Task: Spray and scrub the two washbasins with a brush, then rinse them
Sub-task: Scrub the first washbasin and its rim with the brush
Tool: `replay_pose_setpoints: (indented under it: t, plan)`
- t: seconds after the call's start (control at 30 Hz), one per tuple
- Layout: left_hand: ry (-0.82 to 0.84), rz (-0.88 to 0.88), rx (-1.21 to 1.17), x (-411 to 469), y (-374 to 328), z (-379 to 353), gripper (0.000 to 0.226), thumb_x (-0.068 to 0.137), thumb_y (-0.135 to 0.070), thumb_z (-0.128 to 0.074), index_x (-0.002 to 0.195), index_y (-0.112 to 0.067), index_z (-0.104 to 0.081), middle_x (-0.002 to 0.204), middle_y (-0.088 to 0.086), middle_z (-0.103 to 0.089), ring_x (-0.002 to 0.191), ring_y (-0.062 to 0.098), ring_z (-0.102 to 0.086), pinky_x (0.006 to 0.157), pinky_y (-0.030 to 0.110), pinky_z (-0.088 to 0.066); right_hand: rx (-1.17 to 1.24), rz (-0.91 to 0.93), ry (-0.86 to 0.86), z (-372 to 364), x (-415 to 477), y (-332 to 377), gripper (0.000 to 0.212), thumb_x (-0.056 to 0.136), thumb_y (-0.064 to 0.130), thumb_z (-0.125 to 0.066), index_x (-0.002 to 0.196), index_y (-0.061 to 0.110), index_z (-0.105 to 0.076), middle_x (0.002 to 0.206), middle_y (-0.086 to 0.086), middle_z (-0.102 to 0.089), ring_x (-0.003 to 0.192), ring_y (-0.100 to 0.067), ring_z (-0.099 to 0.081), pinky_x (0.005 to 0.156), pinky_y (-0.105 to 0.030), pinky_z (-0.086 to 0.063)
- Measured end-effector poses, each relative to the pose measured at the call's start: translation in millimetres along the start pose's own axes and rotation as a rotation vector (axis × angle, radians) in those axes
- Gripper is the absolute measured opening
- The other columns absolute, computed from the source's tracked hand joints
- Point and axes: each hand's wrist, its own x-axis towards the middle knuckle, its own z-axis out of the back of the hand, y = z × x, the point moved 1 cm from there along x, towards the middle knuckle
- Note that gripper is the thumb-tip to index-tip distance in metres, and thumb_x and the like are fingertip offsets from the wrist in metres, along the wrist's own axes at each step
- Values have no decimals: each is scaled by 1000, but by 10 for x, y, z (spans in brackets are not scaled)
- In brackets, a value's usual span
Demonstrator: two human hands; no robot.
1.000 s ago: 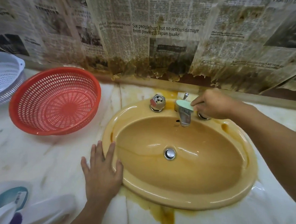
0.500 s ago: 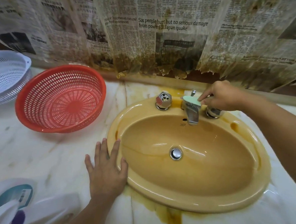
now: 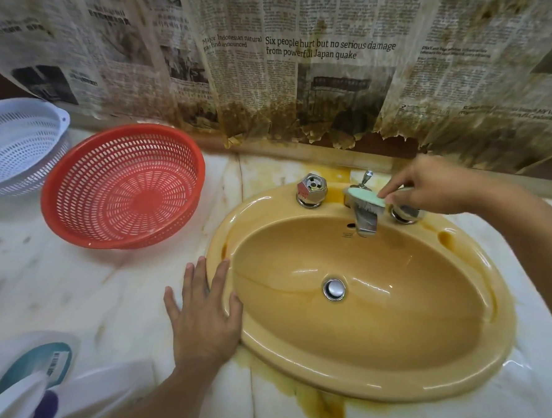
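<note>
Right now the brush [image 3: 364,197] sits bristles-down on top of the tap spout [image 3: 367,223], at the back of the yellow washbasin [image 3: 370,381]. Its long axis runs across the spout, roughly left to right along the back rim. The free rounded end points toward the left tap handle [image 3: 311,190] and the other end is tucked under the fingers. The right grip [image 3: 431,187] is closed on that end, fingertips pinching the mint-green back; the rest of the hold is hidden. The left grip [image 3: 205,314] holds nothing and lies flat with straight fingers on the table [image 3: 54,276], its fingertips at the basin's rim.

As I judge it, the spout is narrow and glossy and the brush is held by one end only. A hard stroke could skid it off into the bowl, or the knuckles could knock the right tap handle [image 3: 405,214] just beneath them. Flicking bristles might spatter the stained newspaper [image 3: 309,65] behind. A red colander [image 3: 124,186] stands well to the left.
</note>
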Motion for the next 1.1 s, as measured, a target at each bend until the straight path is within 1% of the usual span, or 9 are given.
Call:
replay_pose_setpoints:
  t: [0.1,0.2,0.37,0.5,0.63,0.77,0.87,1.0,1.1]
  plan:
    - [1,4,9,9,4,5,65,95,-53,-22,160,-44,-24,171,-4,-15,158,17,-4,125,56,1,9,-5,-125,-147,-63,59,20,101,29,-60,114,30,-75,86,7,-70,66,-6,-36,79,-28,-45]
    - [-3,11,-7,14,11,4,65,95,-52,-22,160,-44,-24,171,-4,-16,158,16,-4,125,56,2,-7,71,-12,-123,-165,100,18,99,31,-63,111,37,-75,71,20,-56,69,0,-37,65,-26,-37]
    - [-2,16,-4,19,1,18,65,95,-52,-21,160,-44,-24,171,-5,-16,158,16,-4,125,55,2,-19,56,-38,-139,-249,75,21,99,35,-62,116,37,-74,82,22,-62,94,-14,-50,77,-30,-39]
    - [-6,23,-12,32,0,26,65,95,-53,-21,159,-44,-26,170,-5,-17,158,16,-5,125,55,1,26,11,-86,-255,-313,103,22,99,35,-62,117,36,-74,118,6,-72,124,-23,-50,91,-35,-43]
    - [-11,17,-11,40,2,25,65,95,-52,-22,159,-43,-28,170,-4,-20,158,17,-7,124,57,-1,234,-90,-185,-340,-556,-92,28,96,28,-66,123,36,-71,116,3,-71,92,-16,-57,76,-32,-43]
    - [-26,16,-16,40,8,7,64,94,-51,-24,158,-42,-31,168,-3,-23,157,17,-10,123,57,-3,745,-228,-209,-632,-774,-309,51,95,4,-62,141,25,-54,83,0,-75,54,-17,-58,56,-36,-54]
    - [-43,18,-21,41,20,-3,64,94,-50,-27,157,-42,-33,167,-2,-26,157,18,-13,123,58,-5,852,-297,-289,-904,-689,-381,42,98,10,-63,138,21,-56,78,5,-75,44,-15,-48,45,-29,-42]
    - [-41,9,-4,47,17,-5,63,94,-50,-27,157,-42,-33,166,-2,-27,157,18,-14,123,58,-6,870,-396,-359,-1267,-275,-298,42,100,20,-61,143,18,-57,82,0,-72,53,-12,-54,52,-27,-42]
    - [-42,7,-5,51,23,-1,63,95,-50,-27,157,-41,-33,166,-2,-27,157,18,-13,123,58,-5,845,-418,-447,-1384,39,-233,46,100,24,-60,146,18,-54,119,-11,-69,91,-27,-65,72,-35,-55]
